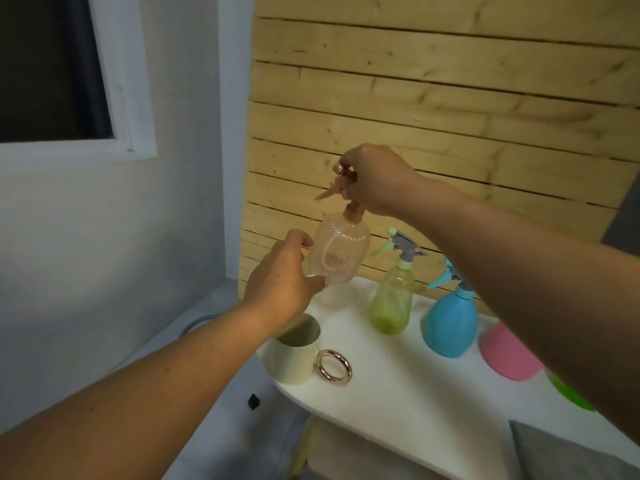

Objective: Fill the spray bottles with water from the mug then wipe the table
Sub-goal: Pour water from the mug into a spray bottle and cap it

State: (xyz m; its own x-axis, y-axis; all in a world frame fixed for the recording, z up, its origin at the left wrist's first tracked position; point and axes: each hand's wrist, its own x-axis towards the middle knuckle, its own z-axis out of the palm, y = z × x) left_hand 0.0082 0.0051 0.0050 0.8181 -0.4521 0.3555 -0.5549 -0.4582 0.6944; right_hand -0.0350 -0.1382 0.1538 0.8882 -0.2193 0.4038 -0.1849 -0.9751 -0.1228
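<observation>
With my left hand (280, 271) gripping the peach bottle (339, 252) above the mug (294, 355) and my right hand (375, 181) clamped on its sprayer (341, 187), a slip could drop it.

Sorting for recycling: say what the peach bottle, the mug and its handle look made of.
Peach bottle: clear ribbed plastic, tube visible inside. Mug: likely glazed ceramic, pale and smooth. Handle: shiny rose-gold, maybe metal or plating.

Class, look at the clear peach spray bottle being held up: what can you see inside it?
Inside the peach spray bottle a curved dip tube shows through the ribbed wall. Any water level cannot be made out, and the left hand covers its lower left side.
</observation>
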